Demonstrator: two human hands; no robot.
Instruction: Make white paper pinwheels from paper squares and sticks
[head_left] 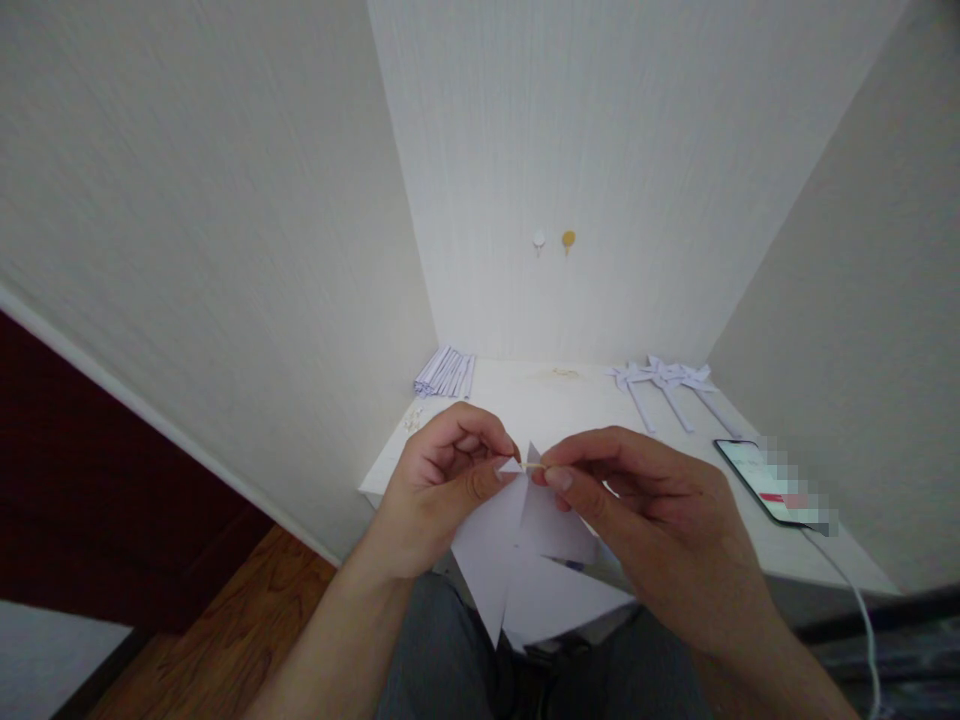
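Note:
My left hand [457, 478] pinches a corner of a white paper square [487, 550] with slits cut in toward its middle, like a pinwheel blank. The sheet hangs below my hands, over my lap, its cut points spread apart. A small dark dot marks its centre. My right hand [637, 505] is closed, thumb against fingers, on a thin pale-yellow strand [534, 465]. That strand's other end meets the paper corner at my left fingertips. Whether it passes through the paper, I cannot tell.
Behind my hands is a white table [517, 385] in a walled nook. Rolled paper sticks [445, 372] lie back left, with small pale bits [412, 420] nearby. Several finished paper pinwheels [667, 375] rest back right. A phone [765, 480] with a white cable [862, 605] lies at right.

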